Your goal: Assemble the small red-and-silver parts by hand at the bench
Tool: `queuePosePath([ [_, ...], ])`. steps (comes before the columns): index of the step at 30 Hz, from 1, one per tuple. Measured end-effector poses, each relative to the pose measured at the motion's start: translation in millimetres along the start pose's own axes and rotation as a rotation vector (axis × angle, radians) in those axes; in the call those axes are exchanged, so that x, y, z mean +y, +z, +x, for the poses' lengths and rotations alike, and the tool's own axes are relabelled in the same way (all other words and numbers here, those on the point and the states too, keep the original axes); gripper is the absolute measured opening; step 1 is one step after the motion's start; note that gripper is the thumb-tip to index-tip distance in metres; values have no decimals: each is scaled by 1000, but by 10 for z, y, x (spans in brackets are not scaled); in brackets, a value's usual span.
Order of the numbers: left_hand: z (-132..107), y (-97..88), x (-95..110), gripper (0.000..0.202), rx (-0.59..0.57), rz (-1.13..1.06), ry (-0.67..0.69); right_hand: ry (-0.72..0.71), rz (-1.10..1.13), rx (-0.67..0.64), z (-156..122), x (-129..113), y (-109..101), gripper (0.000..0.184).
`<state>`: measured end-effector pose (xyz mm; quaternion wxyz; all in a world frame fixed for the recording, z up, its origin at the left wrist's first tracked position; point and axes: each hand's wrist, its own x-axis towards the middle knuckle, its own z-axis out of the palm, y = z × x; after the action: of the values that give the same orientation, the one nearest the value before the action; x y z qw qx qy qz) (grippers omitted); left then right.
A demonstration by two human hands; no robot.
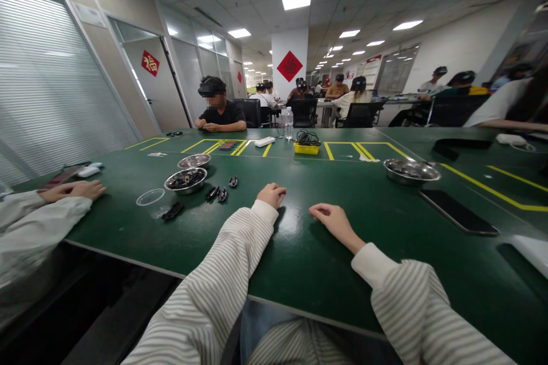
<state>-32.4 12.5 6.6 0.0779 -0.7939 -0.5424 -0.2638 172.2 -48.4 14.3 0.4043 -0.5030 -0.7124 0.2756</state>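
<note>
My left hand (272,195) rests on the green table (299,274) with its fingers curled in, and nothing shows in it. To its right, my right hand (334,218) lies on its side with fingers bent and pressed together; I see no object there either. The hands are apart. Left of my left hand lie small black plastic parts (221,195) and a single one (233,182). Beyond them stands a metal bowl (186,188) filled with dark parts, with another metal bowl (194,161) behind it. A clear plastic cup (150,198) and a black piece (173,211) are nearer.
At right are a metal bowl (411,177) of parts and a black phone (459,212). A yellow tray (306,149) of cables and a water bottle (289,124) stand farther back. A co-worker's hands (77,189) rest at left; another person (220,108) sits across.
</note>
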Motion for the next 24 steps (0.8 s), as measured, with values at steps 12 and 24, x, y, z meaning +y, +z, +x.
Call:
queuePosePath([
  [12, 38, -81, -563, 26, -274, 258, -454, -30, -57, -62, 14, 41, 19, 25],
  [24, 14, -188, -365, 31, -190, 289, -388, -39, -63, -61, 18, 66, 20, 24],
])
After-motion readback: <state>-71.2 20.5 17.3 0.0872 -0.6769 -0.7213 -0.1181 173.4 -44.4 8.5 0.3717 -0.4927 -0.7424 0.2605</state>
